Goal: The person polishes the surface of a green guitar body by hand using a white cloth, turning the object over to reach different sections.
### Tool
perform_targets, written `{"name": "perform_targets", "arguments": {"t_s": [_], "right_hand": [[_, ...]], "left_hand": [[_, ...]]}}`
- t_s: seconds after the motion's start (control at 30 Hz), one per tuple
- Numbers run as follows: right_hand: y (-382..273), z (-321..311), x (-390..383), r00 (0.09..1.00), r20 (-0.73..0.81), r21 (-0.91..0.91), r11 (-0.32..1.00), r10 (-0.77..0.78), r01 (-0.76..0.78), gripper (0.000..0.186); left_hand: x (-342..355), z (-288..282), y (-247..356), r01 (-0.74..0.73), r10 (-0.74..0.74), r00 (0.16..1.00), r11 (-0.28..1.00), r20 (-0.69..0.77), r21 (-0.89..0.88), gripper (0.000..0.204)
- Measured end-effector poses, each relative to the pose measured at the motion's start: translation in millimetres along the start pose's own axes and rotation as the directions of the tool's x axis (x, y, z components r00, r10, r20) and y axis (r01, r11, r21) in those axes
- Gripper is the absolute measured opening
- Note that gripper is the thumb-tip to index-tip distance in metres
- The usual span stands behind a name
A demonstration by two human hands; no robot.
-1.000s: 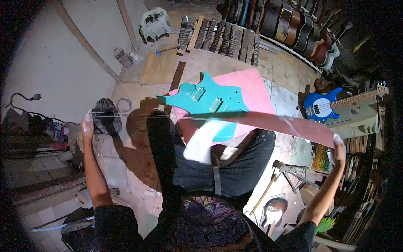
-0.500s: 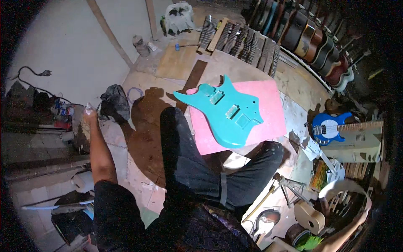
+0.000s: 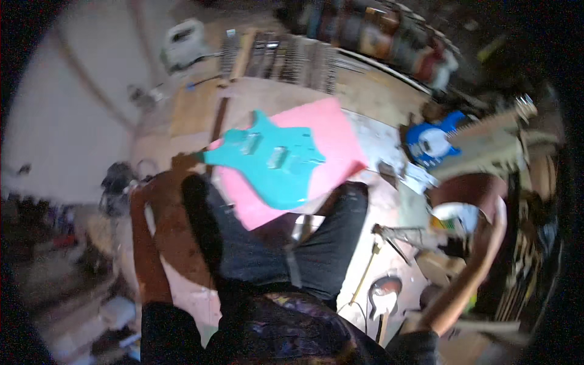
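Your hands are well apart. Your right hand (image 3: 495, 219) is clamped on the end of a curved reddish-brown strip (image 3: 469, 187), off to your right. Your left hand (image 3: 140, 193) is blurred, beside a crumpled black bag (image 3: 117, 187); you cannot tell whether its fingers are closed. The turquoise guitar body (image 3: 261, 159) lies flat on a pink slab (image 3: 340, 140), just beyond your legs (image 3: 333, 234). A blue electric bass (image 3: 431, 143) rests farther right.

We are finding open room above the body (image 3: 295, 182); our legs (image 3: 328, 246) are obstructing its near side, a stand (image 3: 401, 233) the lower right.
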State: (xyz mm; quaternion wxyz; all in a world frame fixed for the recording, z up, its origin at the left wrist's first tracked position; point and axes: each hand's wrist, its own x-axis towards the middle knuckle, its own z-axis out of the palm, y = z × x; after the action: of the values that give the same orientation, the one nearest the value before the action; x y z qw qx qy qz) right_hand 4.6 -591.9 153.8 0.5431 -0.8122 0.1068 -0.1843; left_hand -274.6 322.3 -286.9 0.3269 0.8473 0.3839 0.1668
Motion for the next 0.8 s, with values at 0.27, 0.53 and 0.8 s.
{"name": "perform_targets", "arguments": {"t_s": [0.27,0.53,0.8], "right_hand": [[-61,160,-137,0.877,0.46,0.51,0.767,0.14,-0.39,0.038],[-55,212,-212,0.681,0.731,0.472,0.748,-0.037,-0.467,0.016],[-33,191,-201,0.358,0.916,0.17,0.983,-0.182,0.064,0.02]], "left_hand": [[-103,52,323,-0.331,0.313,0.943,0.834,-0.115,-0.441,0.089],[-196,-7,516,-0.634,0.914,0.402,0.318,0.052,-0.705,0.105],[-193,9,486,-0.097,0.69,0.432,0.676,0.581,-0.731,0.032]]}}
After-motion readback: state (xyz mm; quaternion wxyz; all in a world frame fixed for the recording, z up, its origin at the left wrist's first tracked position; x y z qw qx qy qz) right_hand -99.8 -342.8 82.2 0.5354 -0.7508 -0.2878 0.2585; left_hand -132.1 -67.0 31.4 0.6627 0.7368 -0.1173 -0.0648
